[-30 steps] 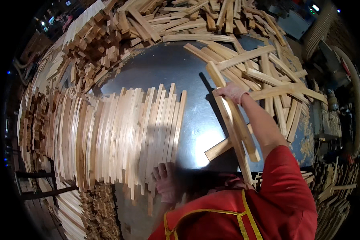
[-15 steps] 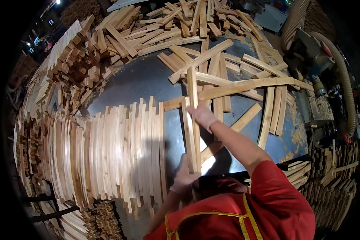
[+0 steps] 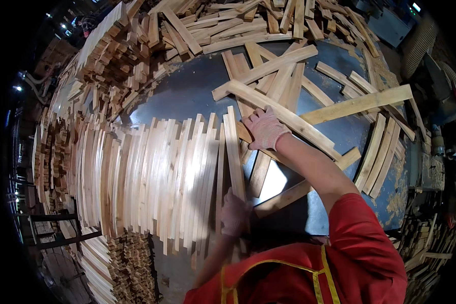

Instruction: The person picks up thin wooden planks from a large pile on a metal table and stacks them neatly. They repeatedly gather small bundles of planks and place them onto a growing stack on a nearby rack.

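Running lengthwise away from the person, the wooden slat (image 3: 234,152) is pressed by both gloved hands' flat fingers (image 3: 258,121).

Gloved hands (image 3: 264,127) on wooden slats (image 3: 233,152)

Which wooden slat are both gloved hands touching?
The rightmost slat of the neat row: left hand at its near end, right hand beside its far end. The other row slats go untouched.

Dim workshop. Large round dark metal table (image 3: 187,91), surface glossy with glare. Loose heap of wooden offcuts (image 3: 136,40) along its far rim. Corrugated duct hose (image 3: 424,38) upper right. Small lamps (image 3: 18,88) glow at left. Stacked timber (image 3: 131,268) below.
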Action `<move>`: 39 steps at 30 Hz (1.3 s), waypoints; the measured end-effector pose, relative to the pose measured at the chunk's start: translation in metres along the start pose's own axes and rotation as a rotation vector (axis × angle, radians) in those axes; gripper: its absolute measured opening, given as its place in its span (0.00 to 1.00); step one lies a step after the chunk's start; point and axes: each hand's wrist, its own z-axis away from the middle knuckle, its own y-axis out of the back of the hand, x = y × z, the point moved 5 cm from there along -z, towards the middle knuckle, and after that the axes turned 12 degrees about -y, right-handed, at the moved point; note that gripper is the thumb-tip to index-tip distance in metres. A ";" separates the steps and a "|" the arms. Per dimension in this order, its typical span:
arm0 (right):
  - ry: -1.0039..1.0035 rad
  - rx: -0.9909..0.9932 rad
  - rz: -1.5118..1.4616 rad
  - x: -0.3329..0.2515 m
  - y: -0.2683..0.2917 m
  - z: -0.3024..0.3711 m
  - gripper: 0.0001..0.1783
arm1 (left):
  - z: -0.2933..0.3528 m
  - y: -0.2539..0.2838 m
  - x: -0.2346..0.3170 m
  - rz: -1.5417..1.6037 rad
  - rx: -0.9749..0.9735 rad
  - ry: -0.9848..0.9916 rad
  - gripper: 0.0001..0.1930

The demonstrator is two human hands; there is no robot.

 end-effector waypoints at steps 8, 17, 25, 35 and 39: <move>0.046 -0.198 0.016 0.013 -0.015 0.004 0.39 | 0.021 0.028 -0.022 0.005 0.062 -0.048 0.41; -0.416 -0.156 -0.170 0.150 -0.017 0.098 0.39 | 0.070 0.044 -0.045 -0.641 0.400 -0.463 0.41; -0.642 -0.007 -1.433 0.054 -0.029 0.063 0.24 | 0.052 0.065 -0.043 -0.466 0.201 -0.605 0.44; -0.381 0.159 -0.729 -0.017 -0.042 0.023 0.46 | 0.043 0.025 -0.047 -0.681 0.128 -0.468 0.45; -0.516 0.111 -0.342 0.046 -0.049 -0.021 0.48 | 0.032 0.028 -0.024 -0.681 0.136 -0.427 0.44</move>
